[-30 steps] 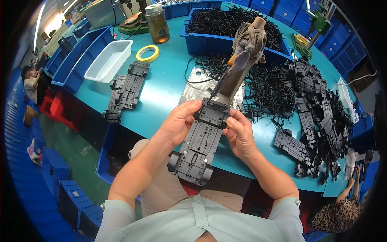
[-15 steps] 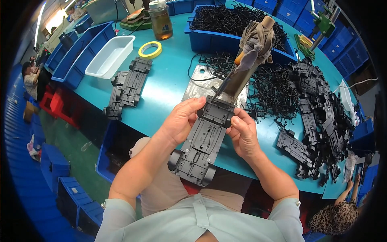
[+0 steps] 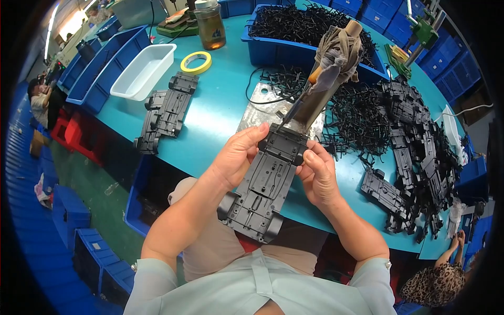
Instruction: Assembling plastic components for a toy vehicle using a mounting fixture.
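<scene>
Between my two hands is a black plastic toy car chassis (image 3: 261, 184), its long body sloping down toward my lap with wheels at its corners. My left hand (image 3: 237, 155) is closed on the far left corner, thumb on top. At the far right wheel, my right hand (image 3: 318, 176) grips the edge between thumb and fingers. A thin dark metal rod (image 3: 295, 109), like a soldering iron with an orange part, points down at the chassis's far end; whether it touches cannot be told. It is tied with grey cloth (image 3: 337, 55) to an upright post over a metal plate (image 3: 254, 113).
Black chassis are piled (image 3: 420, 152) at right; a few more (image 3: 169, 113) lie left. A blue bin (image 3: 257, 51) of small black parts stands at the back, with loose parts (image 3: 357, 113) before it. A white tray (image 3: 137, 79), yellow tape (image 3: 196, 63) and a jar (image 3: 211, 29) stand back left.
Both hands keep their hold, and the chassis has shifted only very slightly under the rod. At the far right, another person's hands have moved a little.
</scene>
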The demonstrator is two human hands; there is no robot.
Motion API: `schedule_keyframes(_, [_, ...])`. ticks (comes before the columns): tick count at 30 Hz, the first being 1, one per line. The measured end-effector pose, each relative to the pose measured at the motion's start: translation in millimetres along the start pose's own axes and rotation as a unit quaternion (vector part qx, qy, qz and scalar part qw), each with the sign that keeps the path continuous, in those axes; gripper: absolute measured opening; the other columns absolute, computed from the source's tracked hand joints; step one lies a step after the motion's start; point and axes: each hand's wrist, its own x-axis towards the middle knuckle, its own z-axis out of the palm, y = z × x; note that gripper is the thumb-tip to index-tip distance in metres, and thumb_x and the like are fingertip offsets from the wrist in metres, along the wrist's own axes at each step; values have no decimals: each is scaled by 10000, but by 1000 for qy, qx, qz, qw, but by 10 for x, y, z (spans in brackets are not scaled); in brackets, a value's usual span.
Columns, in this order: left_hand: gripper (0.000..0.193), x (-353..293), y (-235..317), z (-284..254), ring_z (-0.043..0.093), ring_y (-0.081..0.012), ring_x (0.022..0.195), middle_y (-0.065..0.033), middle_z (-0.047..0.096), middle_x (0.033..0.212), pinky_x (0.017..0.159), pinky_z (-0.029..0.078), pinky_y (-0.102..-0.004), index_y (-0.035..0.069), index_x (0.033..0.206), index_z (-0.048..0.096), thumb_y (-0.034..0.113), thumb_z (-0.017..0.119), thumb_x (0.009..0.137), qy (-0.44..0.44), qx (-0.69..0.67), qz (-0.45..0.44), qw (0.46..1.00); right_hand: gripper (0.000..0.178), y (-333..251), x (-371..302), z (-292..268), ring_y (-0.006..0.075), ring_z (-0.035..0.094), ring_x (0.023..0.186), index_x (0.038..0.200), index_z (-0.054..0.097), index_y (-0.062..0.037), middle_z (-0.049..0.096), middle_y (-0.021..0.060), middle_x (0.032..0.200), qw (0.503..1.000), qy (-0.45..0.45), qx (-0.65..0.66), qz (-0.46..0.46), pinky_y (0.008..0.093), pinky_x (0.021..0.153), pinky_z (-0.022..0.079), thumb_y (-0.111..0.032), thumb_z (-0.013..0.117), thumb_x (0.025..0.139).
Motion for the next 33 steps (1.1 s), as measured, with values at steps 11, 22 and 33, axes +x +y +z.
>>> schedule_keyframes(11, [314,13,-27,-25,630,-96,747,-44,642,891,652,540,-241,51,989,569,351,592,899,26,28,16,999,282,-20,-16,19,104,590,861,1054,553,-27,609,40,993,1000,-4,2,-3,254,736,511,-200,635,847])
schedule_keyframes(22, [247,60,-47,-72,616,-90,697,-33,631,852,608,520,-223,48,957,563,274,620,873,25,19,36,999,278,54,-7,-44,116,592,867,1069,561,-16,618,50,985,1000,21,-14,3,263,738,509,-173,628,850])
schedule_keyframes(33, [255,-47,-22,-103,645,-166,739,-105,620,889,630,566,-294,5,977,548,240,560,880,84,12,71,994,343,-21,54,185,147,599,886,1106,539,40,621,89,1001,998,-17,-54,33,291,770,500,-177,627,855])
